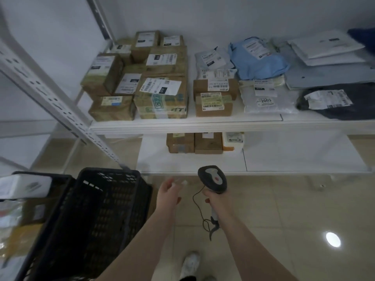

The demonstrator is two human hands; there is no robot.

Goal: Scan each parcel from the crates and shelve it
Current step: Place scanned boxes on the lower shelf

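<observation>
My right hand (218, 200) grips the handle of a black and grey barcode scanner (213, 178), its head pointing at the shelves and its cable hanging below. My left hand (169, 192) hovers empty beside it, fingers loosely spread and blurred, just right of a black plastic crate (97, 216) whose inside shows nothing. A second crate at the far left holds a white box (24, 186) and other parcels (18, 230). The upper shelf (203, 123) carries several labelled cardboard boxes (162, 98) and poly mailers (259, 57).
The lower shelf (284, 159) holds three small parcels (194, 141) at its back, with bare white board to the right. A slotted white upright (50, 98) slants across the left. Beige floor tiles lie below, with my shoe (189, 264) at the bottom.
</observation>
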